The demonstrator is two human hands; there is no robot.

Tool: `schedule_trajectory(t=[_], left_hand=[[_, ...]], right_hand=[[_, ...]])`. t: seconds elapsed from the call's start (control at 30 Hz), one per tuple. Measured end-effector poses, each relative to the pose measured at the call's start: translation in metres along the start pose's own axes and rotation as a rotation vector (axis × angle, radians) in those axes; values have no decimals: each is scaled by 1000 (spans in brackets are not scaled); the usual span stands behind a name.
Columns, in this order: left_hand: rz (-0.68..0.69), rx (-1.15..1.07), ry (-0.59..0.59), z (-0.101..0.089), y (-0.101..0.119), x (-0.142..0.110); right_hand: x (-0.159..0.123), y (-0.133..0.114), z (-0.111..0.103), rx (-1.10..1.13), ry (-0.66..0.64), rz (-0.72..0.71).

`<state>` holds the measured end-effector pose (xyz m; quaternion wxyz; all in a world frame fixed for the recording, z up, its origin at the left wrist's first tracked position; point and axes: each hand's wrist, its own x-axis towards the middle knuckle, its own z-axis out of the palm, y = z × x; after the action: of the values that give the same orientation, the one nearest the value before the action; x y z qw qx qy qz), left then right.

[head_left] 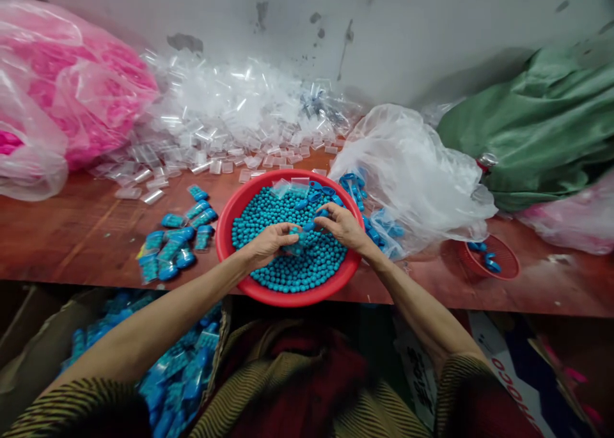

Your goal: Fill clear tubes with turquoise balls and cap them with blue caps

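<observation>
The small clear container is partly covered by the fingers of the left hand, and its outline is lost against the turquoise beads. The pink-filled bag is cut off by the left edge, the green sack by the right. The carton is crossed by the left forearm; the printed box is partly hidden by the right sleeve.

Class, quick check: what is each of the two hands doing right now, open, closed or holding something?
Left hand: closed, holding a bead-filled clear container.
Right hand: closed, pinching a small blue piece.
</observation>
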<state>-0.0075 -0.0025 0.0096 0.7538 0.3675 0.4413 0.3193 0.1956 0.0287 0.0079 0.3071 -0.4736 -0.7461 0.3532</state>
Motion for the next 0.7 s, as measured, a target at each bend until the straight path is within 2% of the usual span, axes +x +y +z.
schedule_trajectory(t=[0.07,0.13,0.2,0.27,0.4,0.5,0.57,0.63,0.7], left_hand=[[62,47,27,1,-2,-3],[158,134,58,2,-5,-5],[228,210,85,3,-8,-6],[239,252,100,3,-9,-7],[251,347,142,1,-9,-10],[244,321,160,3,-7,-14],[196,257,129,6,-7,-15],[166,212,101,8,-7,-16],[189,215,115,7,-7,-17]], right_hand=[[-1,-1,0,-34,62,10],[-3,-6,4,-127,63,-49],[-7,-14,10,-221,-16,-141],[-12,-20,17,-330,-114,-210],[-19,-25,14,-508,-227,-201],[-19,-29,6,-412,-160,-120],[-18,-32,5,-304,-102,-79],[-20,-34,8,-260,-108,-114],[-23,-33,9,-313,-152,-180]])
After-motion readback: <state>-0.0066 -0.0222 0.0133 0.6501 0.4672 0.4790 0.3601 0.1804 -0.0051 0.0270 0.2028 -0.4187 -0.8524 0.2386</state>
